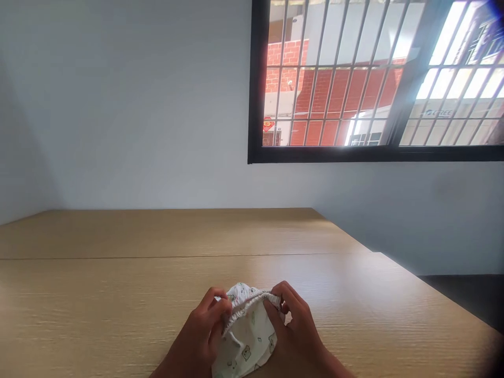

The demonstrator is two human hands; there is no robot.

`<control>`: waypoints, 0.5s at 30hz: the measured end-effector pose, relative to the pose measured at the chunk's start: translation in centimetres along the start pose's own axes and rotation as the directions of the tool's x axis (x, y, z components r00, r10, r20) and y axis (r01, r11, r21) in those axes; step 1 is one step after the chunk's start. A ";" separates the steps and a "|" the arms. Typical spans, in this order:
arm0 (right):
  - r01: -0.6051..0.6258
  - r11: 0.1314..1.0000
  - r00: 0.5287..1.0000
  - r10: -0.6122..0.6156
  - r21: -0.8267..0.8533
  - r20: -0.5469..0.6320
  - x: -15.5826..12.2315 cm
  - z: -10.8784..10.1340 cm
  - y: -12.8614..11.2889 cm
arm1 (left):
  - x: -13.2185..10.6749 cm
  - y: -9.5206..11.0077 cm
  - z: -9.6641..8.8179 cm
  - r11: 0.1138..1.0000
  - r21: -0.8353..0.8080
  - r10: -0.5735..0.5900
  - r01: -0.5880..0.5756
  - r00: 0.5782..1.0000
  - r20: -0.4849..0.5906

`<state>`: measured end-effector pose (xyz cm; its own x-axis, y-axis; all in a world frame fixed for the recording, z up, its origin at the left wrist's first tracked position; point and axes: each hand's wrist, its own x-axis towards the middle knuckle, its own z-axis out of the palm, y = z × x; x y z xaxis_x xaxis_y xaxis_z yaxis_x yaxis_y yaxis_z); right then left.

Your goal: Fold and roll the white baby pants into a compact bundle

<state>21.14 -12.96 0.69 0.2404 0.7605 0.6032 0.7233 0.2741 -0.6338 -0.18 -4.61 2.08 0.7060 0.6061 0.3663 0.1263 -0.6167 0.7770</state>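
Observation:
A piece of white cloth (252,336) with a gathered elastic edge, printed with small bears and green marks, is at the bottom middle of the head view. Its exact kind I cannot tell. My left hand (210,323) grips the gathered edge on the left, fingers curled. On the right, my right hand (291,317) pinches the same edge between thumb and fingers. Between the two hands the elastic edge runs slantwise, higher at the right. The lower part of the cloth hangs toward me and is cut off by the frame's bottom; part of it is behind my right hand.
Both hands are over a light wooden table (118,304) with a seam (157,256) running across it. Its right edge slants toward me, with a dark floor (468,294) beyond. A pale wall (129,105) and a barred window (334,152) stand behind the table.

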 end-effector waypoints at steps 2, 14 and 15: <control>-0.016 1.000 1.000 0.016 -0.006 -0.004 0.0 0.0 0.0 | 0.1 -0.2 -0.1 1.000 0.022 -0.008 0.007 0.999 0.048; 0.008 0.991 0.995 -0.021 -0.130 -0.100 1.6 -1.5 0.0 | 0.5 0.2 -1.1 0.979 0.205 0.012 0.011 0.994 -0.107; 0.030 0.992 0.999 -0.034 -0.125 -0.029 1.9 -1.9 -0.5 | 0.7 0.4 -1.6 0.982 0.191 0.015 0.009 0.992 -0.126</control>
<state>22.42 -12.81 3.07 0.2346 0.7332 0.6383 0.8051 0.2213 -0.5502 -0.78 -3.58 3.46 0.6145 0.6552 0.4394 0.2635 -0.6955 0.6685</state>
